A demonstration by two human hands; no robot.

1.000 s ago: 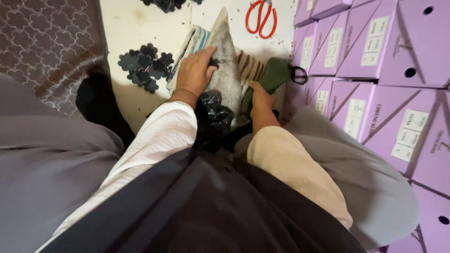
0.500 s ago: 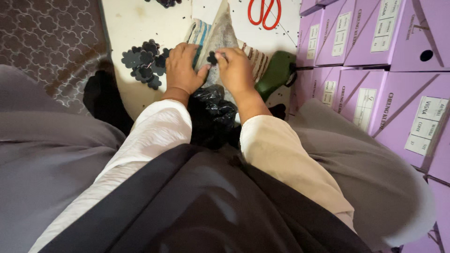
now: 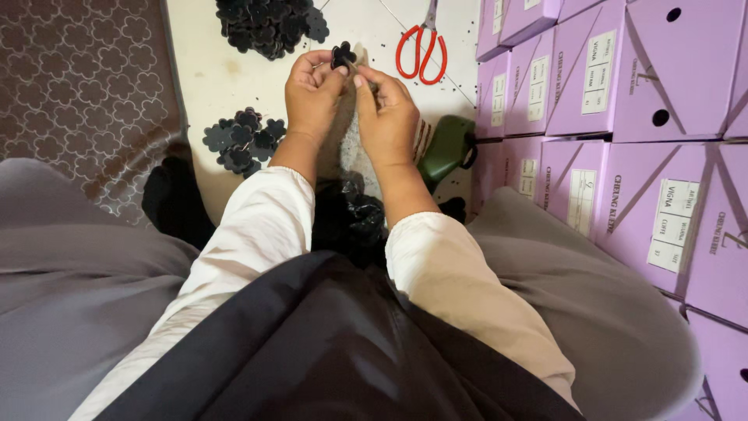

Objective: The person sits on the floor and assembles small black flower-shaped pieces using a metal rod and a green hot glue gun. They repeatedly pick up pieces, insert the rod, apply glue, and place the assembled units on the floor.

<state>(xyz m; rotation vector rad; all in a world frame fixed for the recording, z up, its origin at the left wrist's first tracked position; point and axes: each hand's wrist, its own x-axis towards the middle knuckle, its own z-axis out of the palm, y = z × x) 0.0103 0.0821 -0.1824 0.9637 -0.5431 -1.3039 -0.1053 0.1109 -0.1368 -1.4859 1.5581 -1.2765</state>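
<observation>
White floor (image 3: 210, 86), black flower piece (image 3: 341, 54) pinched between hands

Grey piece (image 3: 348, 148) mostly behind hands (image 3: 351, 101)

A pale, speckled floor (image 3: 218, 86) runs ahead, scattered with small dark specks. A brown rug (image 3: 86, 86) with a clover pattern lies left, and stacked lilac boxes (image 3: 623, 117) wall off the right.

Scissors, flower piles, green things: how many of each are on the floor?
Red-handled scissors: 1
Piles of black flower shapes: 2
Green object: 1
Total: 4
The left hand also pinches one loose black flower.
</observation>
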